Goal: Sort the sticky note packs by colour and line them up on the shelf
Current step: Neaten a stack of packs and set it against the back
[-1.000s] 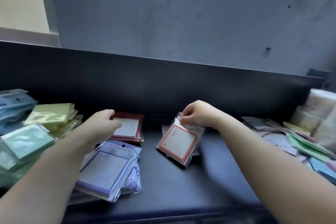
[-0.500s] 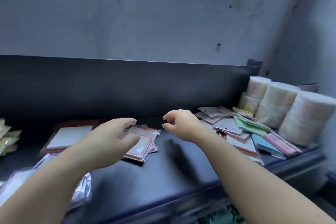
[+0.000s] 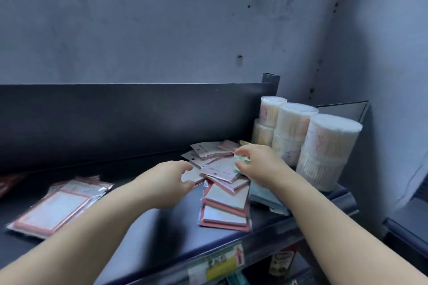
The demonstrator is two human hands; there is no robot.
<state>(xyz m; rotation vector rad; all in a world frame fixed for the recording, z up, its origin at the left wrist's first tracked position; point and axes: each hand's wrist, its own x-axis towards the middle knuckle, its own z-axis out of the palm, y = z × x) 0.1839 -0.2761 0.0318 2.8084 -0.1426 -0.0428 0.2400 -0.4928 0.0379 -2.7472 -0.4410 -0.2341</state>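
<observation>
A loose heap of mixed sticky note packs lies at the right end of the dark shelf. Pink-edged packs sit at its front, pale blue ones to the right, and a green pack shows under my right fingers. My right hand hovers over the heap with fingers apart, holding nothing. My left hand reaches toward the heap's left edge, fingers curled open and empty. A stack of red-bordered packs in clear sleeves lies at the left.
Three tall wrapped tubs of cotton swabs stand at the shelf's right end, close behind the heap. A dark back panel runs along the rear. A price label hangs on the shelf's front lip. A window sits top right.
My view has swung right from the sorted stacks to the mixed heap. My right hand let go of the red-bordered pack, and both empty hands moved right onto the heap.
</observation>
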